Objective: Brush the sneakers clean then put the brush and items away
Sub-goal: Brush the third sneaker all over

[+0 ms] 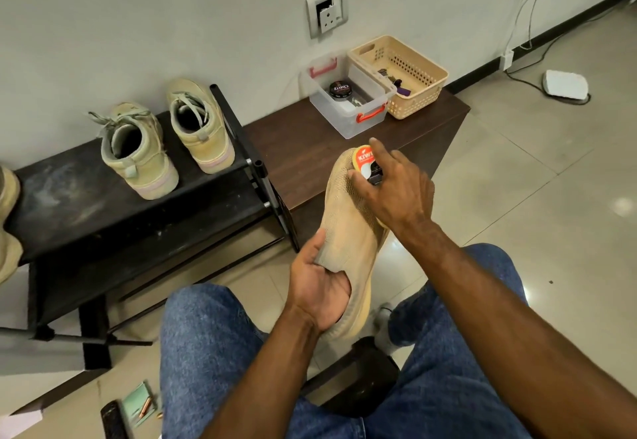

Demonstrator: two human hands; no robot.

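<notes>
— Two hands were on one tan knit sneaker (344, 232), were they not?
— They were; the left hand (317, 287) had its fingers tucked inside the opening at the heel and its thumb over the collar, gripping it; the shoe was held up over the person's lap, toe pointing away toward the dark wooden surface (296, 149).
— And the right hand (396, 187)?
— It curled round a small applicator with a red and white label (368, 163), pressing it against the toe of the sneaker; the forefinger lay stretched out along the top.
— Where were the storage things?
— On that surface, by the wall; a clear plastic box (348, 97) with red handles held a round black tin (339, 90); a beige basket (403, 73) stood touching it on the right.
— Other shoes?
— A pair of greenish lace-up shoes (165, 142) stood on the black rack (103, 211), heels toward the camera.
</notes>
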